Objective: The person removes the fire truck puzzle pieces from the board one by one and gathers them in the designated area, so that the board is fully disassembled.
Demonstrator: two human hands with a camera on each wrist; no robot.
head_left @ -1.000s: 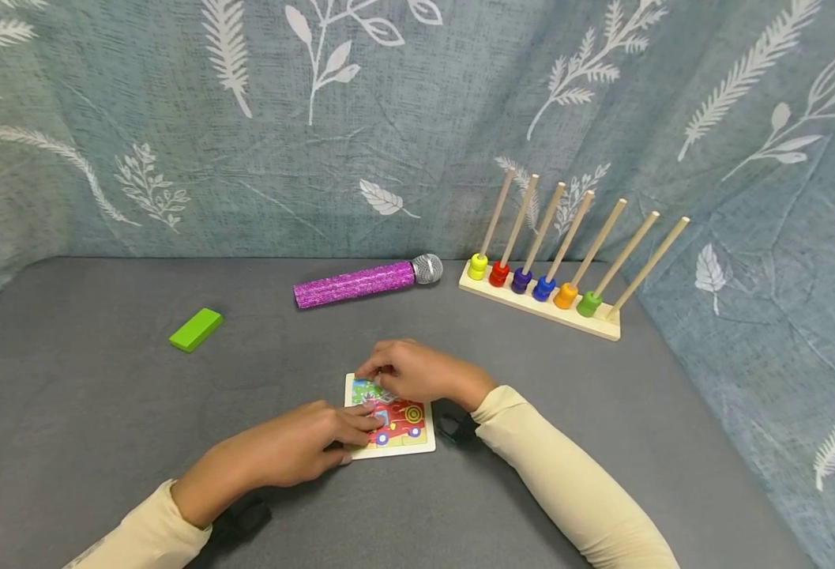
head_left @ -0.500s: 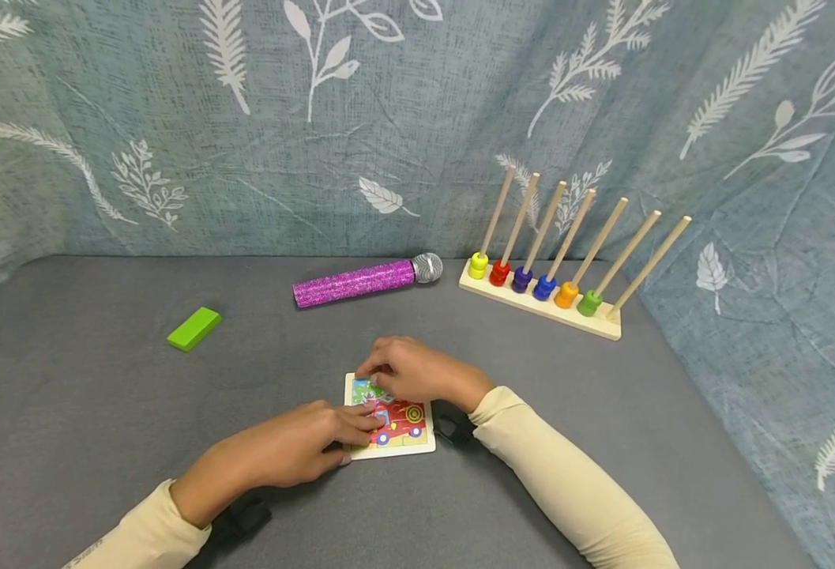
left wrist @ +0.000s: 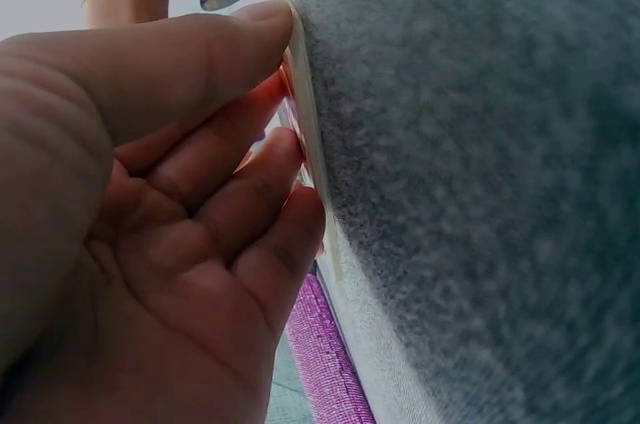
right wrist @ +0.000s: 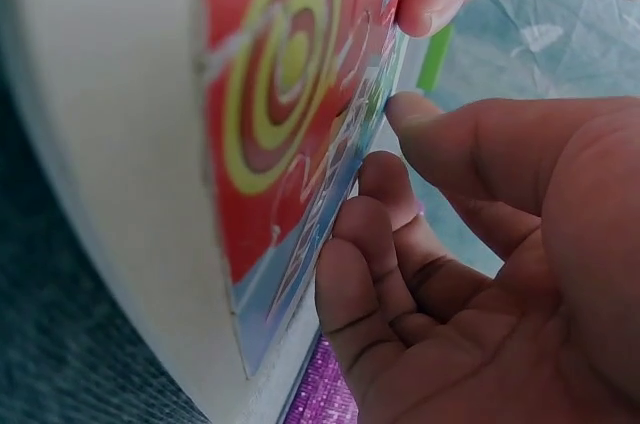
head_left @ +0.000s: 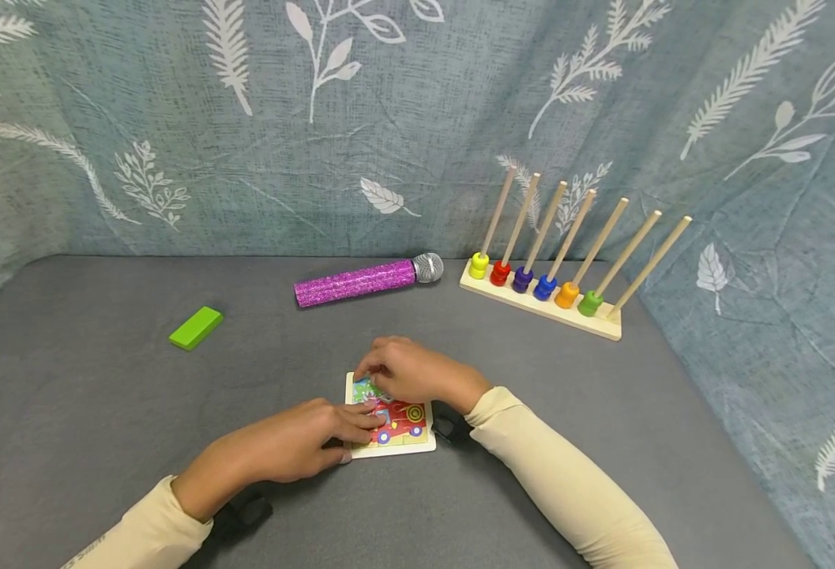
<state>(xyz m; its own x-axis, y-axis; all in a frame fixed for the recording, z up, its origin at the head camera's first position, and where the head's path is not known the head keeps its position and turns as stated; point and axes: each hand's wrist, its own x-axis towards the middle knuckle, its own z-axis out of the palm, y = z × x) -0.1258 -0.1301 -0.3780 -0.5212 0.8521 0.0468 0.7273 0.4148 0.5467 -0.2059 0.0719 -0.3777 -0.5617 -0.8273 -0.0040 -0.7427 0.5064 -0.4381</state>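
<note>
A small jigsaw puzzle (head_left: 406,431) in a pale frame lies flat on the grey table, its picture a red fire truck. Over its left side rests my left hand (head_left: 299,444), fingertips on the picture and thumb at the frame's near-left edge. My right hand (head_left: 410,370) bends over the far side, covering part of the picture. The right wrist view shows its thumb (right wrist: 480,144) and bent fingers touching the puzzle's surface, with no loose piece visible between them. In the left wrist view, the left thumb (left wrist: 200,59) meets the frame's edge.
Beyond the puzzle lies a purple glittery microphone (head_left: 356,284). A green block (head_left: 197,328) is at the left. At the back right stands a pegged wooden counting frame (head_left: 541,303) with coloured beads. A leaf-patterned cloth (head_left: 268,182) hangs behind the table.
</note>
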